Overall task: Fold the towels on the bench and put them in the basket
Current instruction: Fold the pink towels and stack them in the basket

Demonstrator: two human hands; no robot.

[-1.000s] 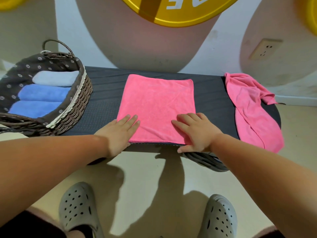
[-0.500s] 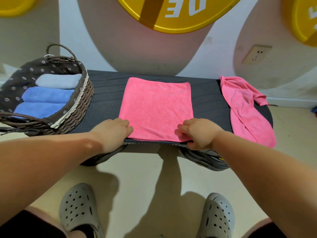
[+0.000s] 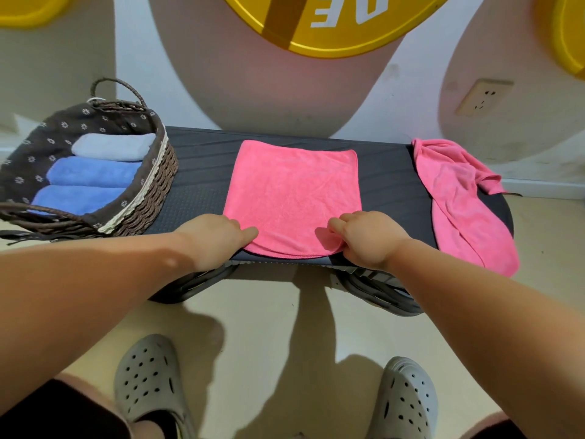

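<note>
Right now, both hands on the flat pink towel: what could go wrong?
The right hand has its corner of the flat pink towel raised more clearly than the left hand; an uneven lift could skew the fold.
The crumpled pink towel hangs over the end of the dark bench and might slide to the floor.
The brown woven basket already holds three rolled towels; room looks tight.

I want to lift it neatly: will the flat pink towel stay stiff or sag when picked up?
Probably floppy: the flat pink towel curls where the right hand pinches its corner. Likely light: a pinch lifts it. The crumpled pink towel drapes limply too.
</note>
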